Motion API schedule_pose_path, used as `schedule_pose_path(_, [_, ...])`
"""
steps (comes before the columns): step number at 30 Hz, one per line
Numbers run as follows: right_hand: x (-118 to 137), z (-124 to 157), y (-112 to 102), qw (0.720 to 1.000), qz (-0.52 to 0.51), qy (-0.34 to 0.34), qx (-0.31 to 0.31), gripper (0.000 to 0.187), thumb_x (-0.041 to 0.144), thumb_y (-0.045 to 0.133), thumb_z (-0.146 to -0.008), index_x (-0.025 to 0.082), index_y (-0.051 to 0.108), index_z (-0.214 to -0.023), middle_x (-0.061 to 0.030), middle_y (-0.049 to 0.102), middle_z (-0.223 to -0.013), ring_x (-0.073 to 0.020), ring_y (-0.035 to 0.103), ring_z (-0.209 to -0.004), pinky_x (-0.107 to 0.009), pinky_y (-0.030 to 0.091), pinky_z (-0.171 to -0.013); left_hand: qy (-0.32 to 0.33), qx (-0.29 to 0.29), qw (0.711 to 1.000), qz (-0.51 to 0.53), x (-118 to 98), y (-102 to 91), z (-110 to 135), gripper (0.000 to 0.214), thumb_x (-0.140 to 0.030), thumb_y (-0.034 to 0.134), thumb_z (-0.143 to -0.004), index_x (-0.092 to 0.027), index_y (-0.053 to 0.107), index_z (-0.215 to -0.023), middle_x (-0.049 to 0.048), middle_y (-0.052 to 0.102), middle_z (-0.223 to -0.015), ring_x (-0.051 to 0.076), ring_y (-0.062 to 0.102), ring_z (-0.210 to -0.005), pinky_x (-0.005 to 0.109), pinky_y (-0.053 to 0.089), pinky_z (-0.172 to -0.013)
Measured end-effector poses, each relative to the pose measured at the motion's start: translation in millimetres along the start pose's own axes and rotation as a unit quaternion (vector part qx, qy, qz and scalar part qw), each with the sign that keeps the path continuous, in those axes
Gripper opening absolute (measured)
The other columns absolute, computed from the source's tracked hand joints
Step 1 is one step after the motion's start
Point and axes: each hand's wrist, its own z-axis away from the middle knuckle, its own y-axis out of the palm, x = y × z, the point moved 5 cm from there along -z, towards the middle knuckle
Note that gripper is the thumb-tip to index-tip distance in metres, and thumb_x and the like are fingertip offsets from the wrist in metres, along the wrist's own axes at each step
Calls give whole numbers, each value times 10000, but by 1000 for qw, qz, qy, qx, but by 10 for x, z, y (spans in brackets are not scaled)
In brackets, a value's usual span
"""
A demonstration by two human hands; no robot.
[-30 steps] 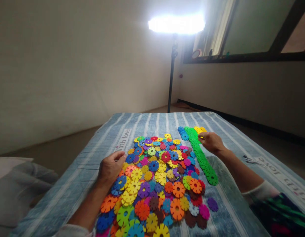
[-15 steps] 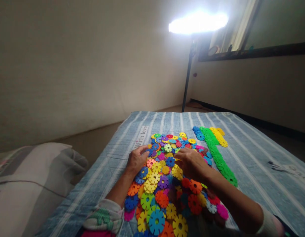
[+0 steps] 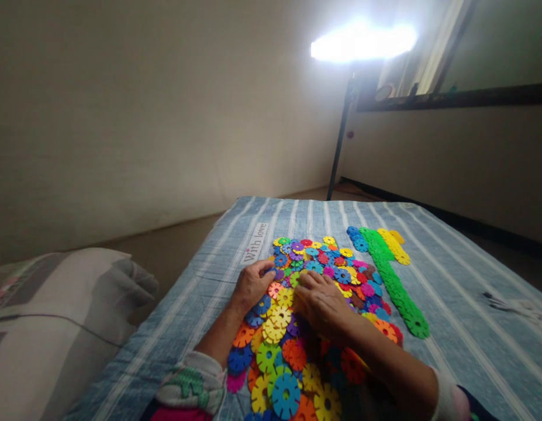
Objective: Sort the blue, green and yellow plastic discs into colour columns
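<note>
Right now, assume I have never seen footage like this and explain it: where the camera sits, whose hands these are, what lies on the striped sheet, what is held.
No machine here: a person wears one camera on the head, looking forward and down, so both arms entering from below are their own. The left hand rests curled at the left edge of a pile of coloured notched plastic discs; the right hand lies palm down on the pile's middle. Whether either pinches a disc is hidden. The pile sits on a blue striped sheet. To its right lies a row of green discs, with yellow discs beside its far end. A pillow lies at left; a bright lamp stands behind.
</note>
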Motion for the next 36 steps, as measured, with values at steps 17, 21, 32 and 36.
schedule_pose_path(17, [-76, 5, -12, 998, 29, 52, -16, 249, 349, 479, -914, 208, 589, -1088, -106, 557, -1137, -256, 451, -1072, -390, 341, -898, -1, 7, 1000, 15, -27, 4, -1, 295, -334, 597, -676, -160, 720, -881, 69, 745, -930, 226, 690, -867, 341, 533, -854])
schedule_pose_path(21, [181, 145, 15, 1000, 27, 0, -10, 245, 344, 391, -954, 211, 594, -991, -91, 574, -1080, -246, 473, -1004, -402, 351, -864, 1, 8, 1000, 18, -20, 14, -6, 299, -331, 585, -685, -158, 715, -892, 67, 744, -927, 219, 691, -857, 329, 535, -852])
schedule_pose_path(32, [29, 143, -32, 1000, 10, 9, -12, 228, 174, 413, -935, 197, 621, -843, -41, 632, -859, -171, 535, -806, -325, 336, -784, 9, 3, 1000, 5, -4, 24, -12, 268, -313, 585, -682, -174, 715, -871, 41, 747, -883, 204, 691, -837, 307, 542, -815])
schedule_pose_path(36, [-271, -15, -69, 998, 28, 44, -34, 237, 151, 410, -930, 195, 629, -850, -47, 641, -888, -173, 543, -869, -305, 333, -790, 13, 5, 1000, 3, -10, 25, -14, 252, -302, 588, -683, -170, 715, -857, 45, 746, -881, 207, 691, -833, 313, 540, -821])
